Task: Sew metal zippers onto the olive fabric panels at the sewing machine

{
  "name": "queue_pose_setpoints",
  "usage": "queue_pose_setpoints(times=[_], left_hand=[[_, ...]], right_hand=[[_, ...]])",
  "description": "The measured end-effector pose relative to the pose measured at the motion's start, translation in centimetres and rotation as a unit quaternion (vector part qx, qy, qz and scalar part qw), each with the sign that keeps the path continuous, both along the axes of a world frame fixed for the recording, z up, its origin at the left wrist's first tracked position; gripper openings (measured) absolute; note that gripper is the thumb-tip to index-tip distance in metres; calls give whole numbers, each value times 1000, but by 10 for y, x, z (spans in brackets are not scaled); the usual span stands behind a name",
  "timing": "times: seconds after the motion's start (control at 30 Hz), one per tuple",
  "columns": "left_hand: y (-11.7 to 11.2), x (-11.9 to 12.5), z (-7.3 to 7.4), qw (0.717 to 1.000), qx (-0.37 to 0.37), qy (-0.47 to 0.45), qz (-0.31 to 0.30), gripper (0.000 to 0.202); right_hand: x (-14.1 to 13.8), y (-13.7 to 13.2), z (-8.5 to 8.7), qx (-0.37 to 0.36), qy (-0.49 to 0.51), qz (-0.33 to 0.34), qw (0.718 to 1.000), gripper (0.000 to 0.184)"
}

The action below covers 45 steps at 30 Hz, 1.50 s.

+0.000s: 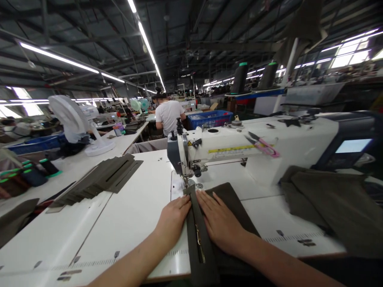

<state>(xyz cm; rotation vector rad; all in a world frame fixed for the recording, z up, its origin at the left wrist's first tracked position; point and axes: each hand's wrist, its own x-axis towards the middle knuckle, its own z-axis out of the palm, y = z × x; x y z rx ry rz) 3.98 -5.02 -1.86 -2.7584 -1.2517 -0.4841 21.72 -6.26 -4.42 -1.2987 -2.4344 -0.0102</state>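
Note:
A dark olive fabric piece (236, 207) lies under the needle end of a white sewing machine (227, 141). Along its left side runs a narrow strip (196, 223) with a long slot, in which a gold-coloured zipper (198, 236) shows. My left hand (175, 217) rests on the strip's left edge, fingers stretched toward the presser foot. Flat on the fabric just right of the slot lies my right hand (220, 219), its fingers extended and thumb slightly apart. Both sets of fingertips are close in front of the needle area. Neither hand grips anything.
A fanned stack of slotted olive pieces (110, 175) lies on the table at left, near a white fan (72, 119). More olive fabric (332, 203) lies at right. Pink-handled scissors (263, 145) rest on the machine arm. Beyond, a person in a white shirt (170, 115) sits.

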Motion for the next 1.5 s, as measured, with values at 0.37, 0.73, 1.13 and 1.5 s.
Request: queue_pose_setpoints(times=[0.37,0.73,1.13,1.5], left_hand=[[10,-7,-8,999,27,10,-24,38],[14,-5,-5,997,55,37,-40,36],[-3,1,-10,999,50,-15,12,28],[-3,1,-12,998,65,-5,-4,26]], right_hand=[[0,3,8,-65,61,4,996,48],[3,4,15,-82,82,4,993,50],[4,2,1,-16,-10,33,999,49],[3,5,-5,11,-49,35,998,53]])
